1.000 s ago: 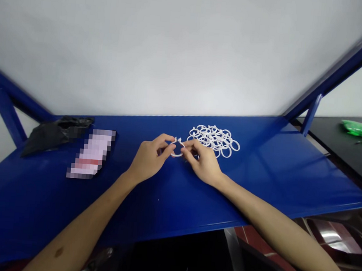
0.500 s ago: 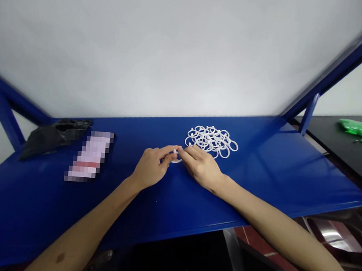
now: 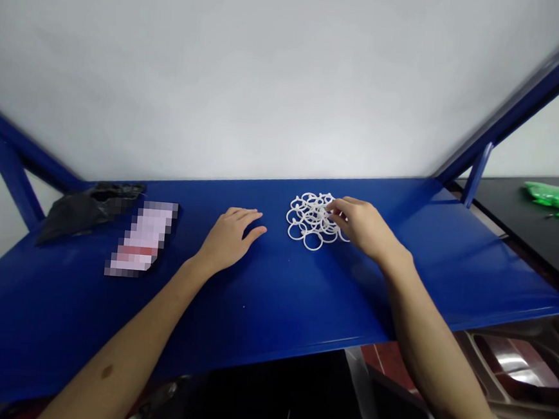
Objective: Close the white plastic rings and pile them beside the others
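Note:
A heap of thin white plastic rings (image 3: 313,240), each with a small knob, lies on the blue tabletop (image 3: 272,299). My right hand (image 3: 363,226) reaches over the heap's right side, fingers bent and thumb a little apart from the index finger. Its fingertips are among the rings; no ring is lifted, and whether they touch one is hard to make out. To the left of the heap, my left hand (image 3: 229,239) hovers at or just over the tabletop with nothing in it, fingers stretched and thumb apart.
A black plastic bag (image 3: 83,210) and a blurred-out pinkish flat object (image 3: 146,234) lie on the left. White wall (image 3: 270,80) rises behind the table, with blue frame bars (image 3: 478,173) at both sides. Green items in clear plastic (image 3: 556,198) rest on a dark table at right.
Both hands were together holding one white ring. They have parted: the left moved slightly left and opened, the right moved right over the heap. A ring now lies at the heap's front edge.

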{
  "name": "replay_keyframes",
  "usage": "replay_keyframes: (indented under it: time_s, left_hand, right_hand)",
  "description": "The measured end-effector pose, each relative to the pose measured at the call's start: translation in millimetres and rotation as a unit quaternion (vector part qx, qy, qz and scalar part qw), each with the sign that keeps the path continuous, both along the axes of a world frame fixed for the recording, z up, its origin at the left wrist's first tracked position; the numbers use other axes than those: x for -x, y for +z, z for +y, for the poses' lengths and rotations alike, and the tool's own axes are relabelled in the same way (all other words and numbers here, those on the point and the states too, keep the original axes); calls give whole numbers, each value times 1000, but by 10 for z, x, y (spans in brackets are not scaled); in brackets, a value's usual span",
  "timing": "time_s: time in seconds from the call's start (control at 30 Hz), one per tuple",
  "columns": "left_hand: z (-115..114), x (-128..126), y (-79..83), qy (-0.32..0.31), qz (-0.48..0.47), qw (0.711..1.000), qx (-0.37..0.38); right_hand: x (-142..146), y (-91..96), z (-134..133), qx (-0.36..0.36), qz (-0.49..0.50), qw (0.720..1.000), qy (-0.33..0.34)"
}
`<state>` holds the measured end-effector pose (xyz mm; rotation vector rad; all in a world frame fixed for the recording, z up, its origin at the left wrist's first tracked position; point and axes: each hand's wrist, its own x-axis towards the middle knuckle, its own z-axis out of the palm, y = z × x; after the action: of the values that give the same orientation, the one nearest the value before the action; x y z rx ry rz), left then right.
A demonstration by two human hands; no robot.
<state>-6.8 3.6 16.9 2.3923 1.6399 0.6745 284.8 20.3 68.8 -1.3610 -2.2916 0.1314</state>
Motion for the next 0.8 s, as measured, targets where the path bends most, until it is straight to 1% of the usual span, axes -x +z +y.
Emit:
replay_keyframes:
  time_s: [0.1, 0.2, 0.33, 0.5, 0.6, 0.8]
  left_hand:
    - [61, 28, -121, -1, 40, 999, 19]
    - [79, 34, -184, -5, 66, 997, 27]
    - [60, 26, -163, -4, 83, 996, 37]
    - [41, 13, -135, -3, 89, 995, 39]
    - [38, 9, -132, -3, 93, 995, 37]
    - [36, 9, -132, -4, 96, 995, 39]
  right_hand:
    - [-177, -61, 67, 50, -7, 998, 42]
    - [-200, -127, 78, 63, -49, 996, 46]
    - [-157, -169, 73, 61, -98, 993, 28]
    - [-136, -151, 78, 19, -80, 996, 19]
    - [-119, -138, 89, -20, -60, 998, -11]
    - [-162, -184, 182, -68, -28, 991, -109]
